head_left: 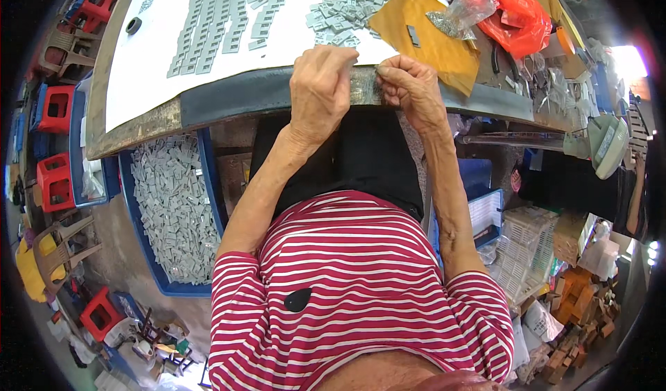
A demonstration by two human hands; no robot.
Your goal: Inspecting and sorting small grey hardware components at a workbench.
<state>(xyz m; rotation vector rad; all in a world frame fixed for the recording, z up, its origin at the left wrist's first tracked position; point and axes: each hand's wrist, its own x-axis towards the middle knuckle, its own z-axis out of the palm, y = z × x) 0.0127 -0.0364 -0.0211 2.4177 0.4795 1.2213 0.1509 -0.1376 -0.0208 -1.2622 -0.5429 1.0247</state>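
Observation:
Both hands are over the near edge of the worktable (149,124), a short gap apart. My left hand (318,89) is closed, its knuckles up; whatever its fingers hold is hidden. With thumb and forefinger pressed together, my right hand (415,91) pinches something too small to make out. Beyond them, small grey plastic pieces (215,20) lie in long rows on a white sheet (139,65). A loose heap of similar pieces (350,13) is to the right of the rows. One darker grey piece (414,36) rests on a yellow-brown sheet (444,58).
A clear bag of small metal parts (451,25) and a red plastic bag (520,20) lie at the far right. Beside my left leg, a blue bin (166,283) holds many grey pieces. A black ring (134,25) sits far left. Red stools (57,108) stand beyond the table.

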